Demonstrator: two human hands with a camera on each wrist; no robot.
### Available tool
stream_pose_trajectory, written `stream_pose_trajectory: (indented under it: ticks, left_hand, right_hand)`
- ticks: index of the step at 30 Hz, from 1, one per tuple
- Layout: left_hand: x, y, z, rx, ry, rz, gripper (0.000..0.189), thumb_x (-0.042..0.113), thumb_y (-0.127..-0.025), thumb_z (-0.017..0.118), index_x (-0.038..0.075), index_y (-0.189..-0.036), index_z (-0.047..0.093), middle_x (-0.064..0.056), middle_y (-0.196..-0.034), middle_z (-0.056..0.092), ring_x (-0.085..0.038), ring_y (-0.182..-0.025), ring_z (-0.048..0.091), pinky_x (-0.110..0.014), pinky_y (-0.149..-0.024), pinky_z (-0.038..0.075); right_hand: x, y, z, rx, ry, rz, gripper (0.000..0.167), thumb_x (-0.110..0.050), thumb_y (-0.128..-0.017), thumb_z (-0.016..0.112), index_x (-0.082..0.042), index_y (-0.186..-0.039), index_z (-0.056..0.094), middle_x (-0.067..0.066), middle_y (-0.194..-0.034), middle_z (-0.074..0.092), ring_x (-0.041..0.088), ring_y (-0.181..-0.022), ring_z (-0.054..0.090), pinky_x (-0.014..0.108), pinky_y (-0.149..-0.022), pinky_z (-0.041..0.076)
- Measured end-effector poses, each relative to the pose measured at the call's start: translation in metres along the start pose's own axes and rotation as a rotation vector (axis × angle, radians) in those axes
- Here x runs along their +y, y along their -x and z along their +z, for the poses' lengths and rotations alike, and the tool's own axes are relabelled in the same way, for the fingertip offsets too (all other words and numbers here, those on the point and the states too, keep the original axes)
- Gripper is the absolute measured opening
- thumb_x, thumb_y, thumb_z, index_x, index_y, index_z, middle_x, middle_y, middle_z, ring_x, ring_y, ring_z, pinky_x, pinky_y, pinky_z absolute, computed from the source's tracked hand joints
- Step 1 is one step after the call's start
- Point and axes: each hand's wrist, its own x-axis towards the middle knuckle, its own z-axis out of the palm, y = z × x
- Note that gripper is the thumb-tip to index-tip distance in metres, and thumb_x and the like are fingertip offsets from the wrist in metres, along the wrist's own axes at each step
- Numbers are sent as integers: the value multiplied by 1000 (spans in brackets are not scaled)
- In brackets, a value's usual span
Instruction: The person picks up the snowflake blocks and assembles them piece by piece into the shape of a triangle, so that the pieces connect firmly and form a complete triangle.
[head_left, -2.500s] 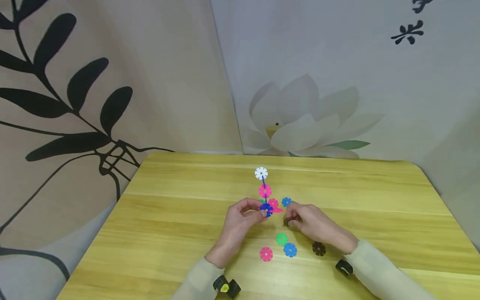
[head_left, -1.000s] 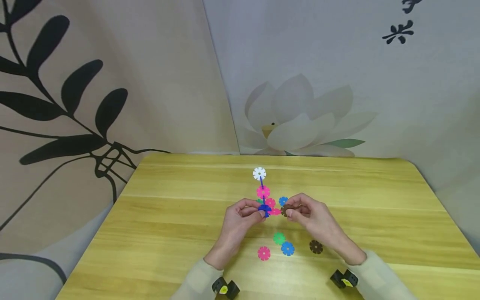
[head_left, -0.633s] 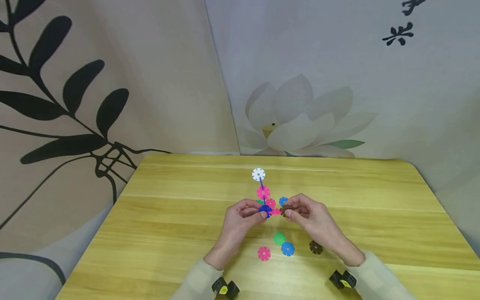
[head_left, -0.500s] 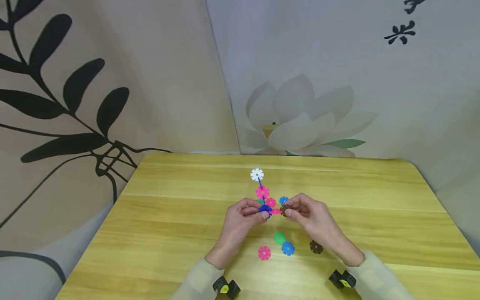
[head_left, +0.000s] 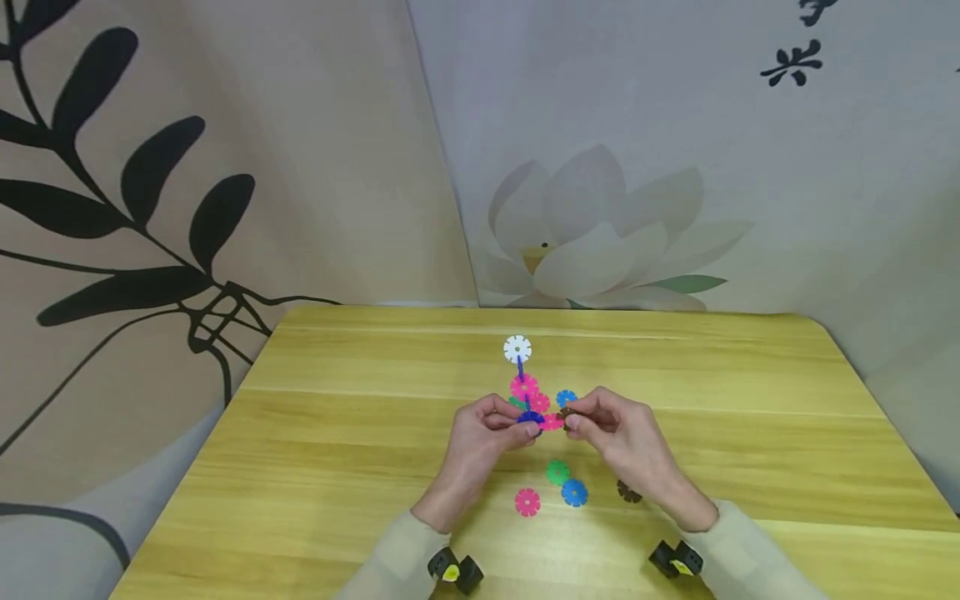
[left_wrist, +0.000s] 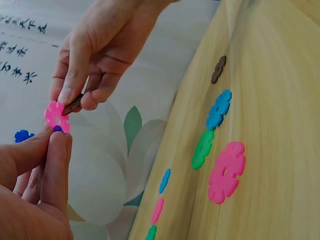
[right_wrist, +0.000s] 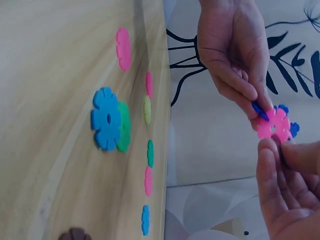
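Notched plastic flower discs are joined into a chain. My left hand (head_left: 491, 429) pinches a dark blue disc (head_left: 531, 421) of it. A pink disc (right_wrist: 274, 125) sticks out from this blue one towards my right hand (head_left: 618, 433). Between thumb and fingers, my right hand holds a brown disc (left_wrist: 74, 104) nearly edge-on. Its rim meets the pink disc's edge; how deep it sits in a notch is hard to tell. Beyond my left hand, a white disc (head_left: 517, 348) appears at the chain's far end, with another pink disc (head_left: 524, 387) nearer.
On the wooden table (head_left: 337, 433) lie a loose pink disc (head_left: 527, 502), a green disc (head_left: 558, 472) touching a light blue disc (head_left: 574, 492), and a brown disc (head_left: 628, 492) partly behind my right wrist. Behind the hands are another light blue disc (head_left: 566, 399) and several more.
My right hand has raised the brown disc from lower right and brought it against the chain's pink disc. Since half a second ago, the brown disc has turned more edge-on and shifted slightly left.
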Motion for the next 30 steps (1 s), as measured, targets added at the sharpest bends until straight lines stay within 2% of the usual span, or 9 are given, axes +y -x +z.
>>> stream_pose_trajectory:
  ticks: [5, 11, 16, 19, 25, 30]
  left_hand:
    - [1, -1, -1, 7, -4, -1, 19, 2, -88, 81, -3, -97, 65, -14, -89, 77, -22, -81, 76, -34, -80, 62]
    - [1, -3, -2, -16, 7, -1, 20, 2, -88, 81, -4, -101, 65, -14, -92, 76, -21, -82, 75, -34, -81, 62]
    - [2, -5, -1, -18, 16, 7, 20, -1, -88, 80, -4, -102, 65, -13, -92, 76, -20, -83, 76, -34, -82, 62]
    - [2, -5, -2, -17, 4, -1, 22, -1, -87, 80, -3, -104, 65, -11, -92, 75, -23, -85, 76, -35, -82, 62]
    - [1, -6, -4, -8, -25, -26, 23, -1, -87, 79, -3, -106, 65, -10, -93, 75, -32, -90, 75, -35, -83, 62]
    - [1, -7, -5, 1, -30, -29, 23, 0, -88, 79, -3, -107, 66, -9, -92, 74, -27, -86, 75, -35, -83, 62]
  right_hand:
    - [-1, -3, 2, 2, -10, -19, 8, 0, -96, 71, -2, -104, 71, 7, -95, 77, 29, -82, 76, 40, -73, 63]
    - [-1, -4, -4, -40, 11, 21, 17, -11, -97, 74, -5, -112, 70, 5, -97, 76, 25, -84, 76, 33, -75, 62]
    - [1, -2, -12, -83, 74, 44, 32, -23, -97, 76, -11, -125, 66, 4, -108, 73, 19, -94, 74, 29, -82, 60]
    - [5, -1, -20, -106, 127, 66, 32, -25, -97, 75, -12, -125, 66, 2, -114, 72, 17, -99, 72, 28, -86, 59]
    - [19, 4, -39, -208, 235, 73, 27, -23, -98, 73, -7, -119, 70, 5, -113, 73, 18, -101, 69, 31, -90, 58]
    - [30, 10, -53, -294, 309, 28, 29, -24, -98, 73, -5, -120, 71, 5, -117, 72, 22, -104, 69, 39, -92, 58]
